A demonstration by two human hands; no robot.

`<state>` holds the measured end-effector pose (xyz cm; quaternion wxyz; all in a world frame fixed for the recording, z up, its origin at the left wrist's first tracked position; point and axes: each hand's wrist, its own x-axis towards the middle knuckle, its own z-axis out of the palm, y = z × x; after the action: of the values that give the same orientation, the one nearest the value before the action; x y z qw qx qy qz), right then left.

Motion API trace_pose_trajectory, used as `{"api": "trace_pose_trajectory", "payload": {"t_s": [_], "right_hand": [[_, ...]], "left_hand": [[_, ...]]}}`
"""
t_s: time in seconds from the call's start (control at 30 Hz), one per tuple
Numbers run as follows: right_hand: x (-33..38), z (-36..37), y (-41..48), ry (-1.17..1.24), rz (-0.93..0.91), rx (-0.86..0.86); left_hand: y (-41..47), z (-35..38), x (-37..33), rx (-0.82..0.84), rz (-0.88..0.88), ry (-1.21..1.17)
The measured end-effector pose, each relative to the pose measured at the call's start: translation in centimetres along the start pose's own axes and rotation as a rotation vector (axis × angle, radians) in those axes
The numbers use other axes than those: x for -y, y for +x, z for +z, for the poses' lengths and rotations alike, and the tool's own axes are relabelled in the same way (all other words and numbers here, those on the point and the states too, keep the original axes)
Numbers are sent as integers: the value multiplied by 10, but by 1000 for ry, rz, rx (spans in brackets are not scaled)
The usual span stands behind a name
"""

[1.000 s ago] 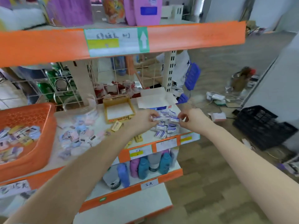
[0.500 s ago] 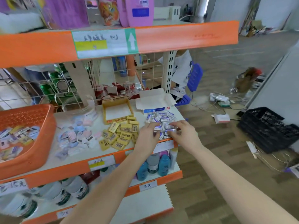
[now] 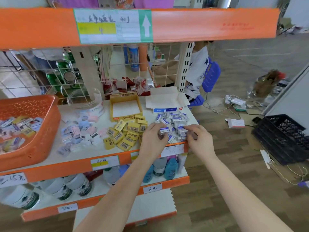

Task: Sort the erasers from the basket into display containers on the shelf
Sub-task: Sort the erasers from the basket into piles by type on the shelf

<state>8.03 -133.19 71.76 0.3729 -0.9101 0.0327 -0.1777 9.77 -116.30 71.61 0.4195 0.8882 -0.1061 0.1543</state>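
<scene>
Gathering blue-white erasers (image 3: 173, 121) heaped just in front of the white box (image 3: 167, 99): left hand (image 3: 153, 138) pinched one, right hand (image 3: 199, 139) curled round several. Heap reached the shelf (image 3: 100, 151) lip ahead of the box; a loose sweep could likely knock pieces to the floor (image 3: 217, 164).

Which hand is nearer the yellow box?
Left. The left hand is in front of the yellow box, slightly right; the right hand is farther right, at the blue-labelled erasers.

Orange basket (image 3: 41, 124), yellow erasers (image 3: 128, 133), blue-white erasers (image 3: 173, 121) — yellow box (image 3: 125, 97), pastel pile (image 3: 82, 131).
</scene>
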Motion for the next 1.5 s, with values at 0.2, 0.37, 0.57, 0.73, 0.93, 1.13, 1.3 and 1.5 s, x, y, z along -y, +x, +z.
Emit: {"api": "trace_pose_trajectory", "payload": {"t_s": [0.2, 0.37, 0.57, 0.73, 0.93, 1.13, 1.3, 1.5], "right_hand": [[-3, 2, 0, 46, 31, 5], [-3, 4, 0, 35, 23, -6], [1, 8, 0, 80, 73, -73], [5, 8, -1, 59, 36, -74], [5, 3, -3, 101, 44, -20], [14, -4, 3, 241, 92, 54], [40, 3, 11, 109, -128, -37], [108, 47, 30, 180, -315, 97]], "left_hand": [[0, 1, 7, 115, 83, -6], [0, 5, 5, 62, 25, -11], [0, 1, 2, -9, -56, -39], [0, 1, 2, 1, -44, -21], [-1, 3, 5, -1, -20, 3], [1, -1, 3, 35, 34, -59], [1, -34, 2, 31, 82, -126], [1, -116, 19, -52, -1, -115]]}}
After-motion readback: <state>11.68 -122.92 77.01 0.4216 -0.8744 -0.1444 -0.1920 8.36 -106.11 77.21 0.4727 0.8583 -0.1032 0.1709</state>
